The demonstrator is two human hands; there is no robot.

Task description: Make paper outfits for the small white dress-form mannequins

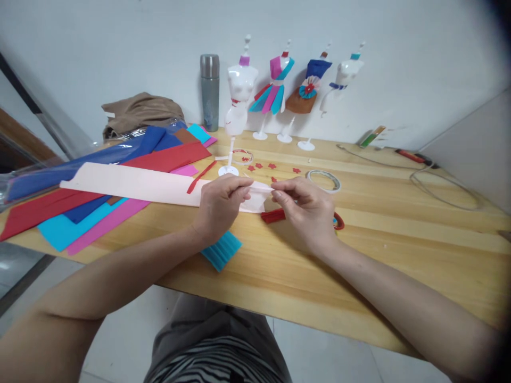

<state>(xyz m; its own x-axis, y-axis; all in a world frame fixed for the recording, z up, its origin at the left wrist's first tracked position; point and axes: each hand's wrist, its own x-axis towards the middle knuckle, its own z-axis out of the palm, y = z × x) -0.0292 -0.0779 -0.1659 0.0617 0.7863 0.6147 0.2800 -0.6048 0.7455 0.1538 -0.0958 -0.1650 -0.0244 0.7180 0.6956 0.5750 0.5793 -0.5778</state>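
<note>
A long pale pink strip of crepe paper (159, 185) stretches from the left over the coloured sheets to my hands. My left hand (221, 205) is closed on it near its right end. My right hand (305, 210) pinches the strip's raised edge between thumb and fingertips. Beneath my right hand lies a folded red piece (273, 215), with a red ring-shaped handle (339, 221) showing past the hand. A pleated turquoise piece (222, 251) rests on the table below my left wrist. A narrow red strip (200, 178) lies across the pink one.
Behind my hands stands a white mannequin (241, 80), with several dressed ones to its right. Small red flowers (271, 166) and a tape roll (324, 181) lie nearby. A grey flask (209, 96), brown cloth (141, 113) and cable (371, 159) are at the back.
</note>
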